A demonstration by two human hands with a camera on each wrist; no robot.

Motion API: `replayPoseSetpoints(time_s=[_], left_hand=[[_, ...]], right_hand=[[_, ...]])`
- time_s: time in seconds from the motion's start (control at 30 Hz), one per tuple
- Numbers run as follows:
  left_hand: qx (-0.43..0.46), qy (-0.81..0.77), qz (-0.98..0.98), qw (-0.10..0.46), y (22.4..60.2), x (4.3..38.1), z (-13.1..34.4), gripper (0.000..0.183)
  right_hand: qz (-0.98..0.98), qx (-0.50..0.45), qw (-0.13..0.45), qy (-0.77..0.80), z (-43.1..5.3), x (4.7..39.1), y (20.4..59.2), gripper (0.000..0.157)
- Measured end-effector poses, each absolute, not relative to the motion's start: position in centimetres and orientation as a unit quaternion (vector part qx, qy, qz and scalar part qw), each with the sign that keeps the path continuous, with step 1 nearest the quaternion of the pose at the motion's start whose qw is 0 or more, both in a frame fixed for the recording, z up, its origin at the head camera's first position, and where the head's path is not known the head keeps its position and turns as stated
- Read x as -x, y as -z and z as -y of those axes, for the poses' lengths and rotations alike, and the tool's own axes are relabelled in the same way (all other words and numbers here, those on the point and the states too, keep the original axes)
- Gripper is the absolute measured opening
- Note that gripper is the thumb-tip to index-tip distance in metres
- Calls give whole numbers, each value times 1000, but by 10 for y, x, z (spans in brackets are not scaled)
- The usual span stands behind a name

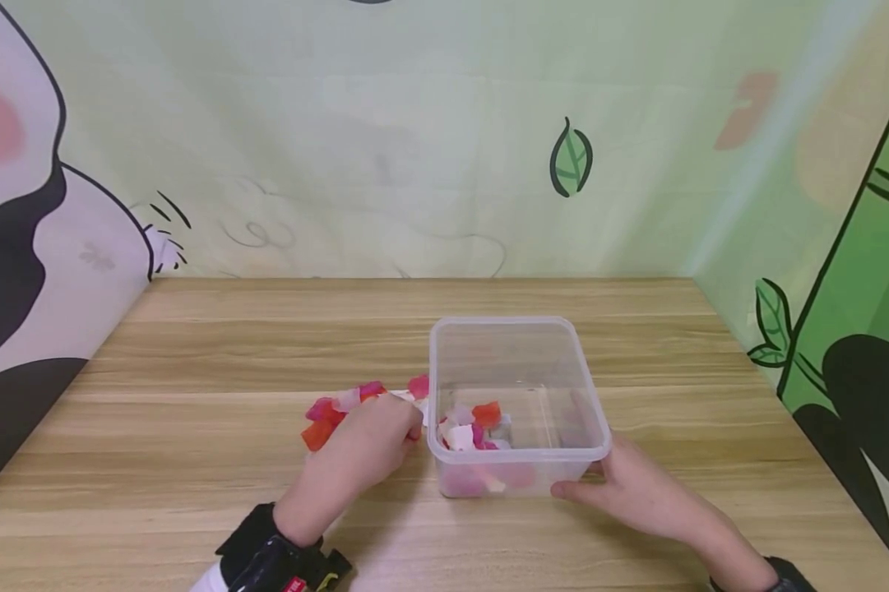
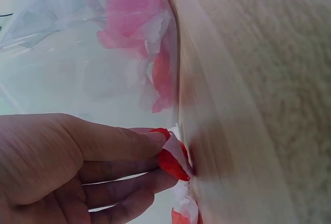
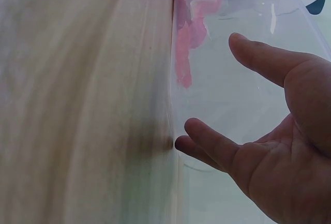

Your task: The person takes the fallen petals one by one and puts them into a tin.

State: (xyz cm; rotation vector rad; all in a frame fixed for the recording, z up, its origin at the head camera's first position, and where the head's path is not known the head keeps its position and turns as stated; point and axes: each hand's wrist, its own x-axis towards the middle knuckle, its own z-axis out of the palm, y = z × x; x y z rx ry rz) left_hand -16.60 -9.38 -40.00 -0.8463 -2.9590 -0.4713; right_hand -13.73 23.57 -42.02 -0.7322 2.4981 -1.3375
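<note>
In the left wrist view my left hand pinches a red petal with a pale side between thumb and fingertips, just above the table. That hand is at the left wall of a clear plastic box, beside a row of red, pink and white petals. Several petals lie inside the box, gathered at its left end. At the box's right side is my right hand, thumb at the near wall. The right wrist view shows its fingers extended along the box.
The box stands on a wood-grain table. A cloth backdrop with painted panda and bamboo shapes rises behind the table and along both sides.
</note>
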Motion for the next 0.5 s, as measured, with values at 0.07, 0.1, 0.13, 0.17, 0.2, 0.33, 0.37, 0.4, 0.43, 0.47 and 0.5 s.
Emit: replayPoseSetpoints(time_s=[0.07,0.1,0.13,0.17,0.2,0.33,0.37,0.4,0.43,0.47,0.5], left_hand=[[265,157,951,9,398,165,94,37],[260,159,952,5,398,165,94,35],[257,162,953,2,397,165,94,33],[254,163,953,0,396,165,94,31],[251,164,954,-4,395,165,94,27],[246,159,956,-4,394,165,95,19],[244,157,957,-3,394,165,95,18],[242,155,958,-3,394,165,95,18],[241,152,959,-2,394,165,95,19],[237,150,960,-4,394,165,95,20],[234,148,961,-4,394,165,95,21]], right_hand=[[-848,249,108,455,-236,137,420,78],[-848,249,108,455,-236,138,420,78],[-848,249,108,456,-236,138,420,78],[-848,249,108,456,-236,138,421,78],[-847,249,109,456,-236,138,421,79],[-846,252,107,457,-236,138,421,79],[-846,252,107,457,-236,138,421,79],[-846,253,107,457,-236,138,422,78],[-846,254,106,457,-236,138,422,78],[-845,254,107,458,-236,138,422,77],[-845,255,107,457,-236,138,422,77]])
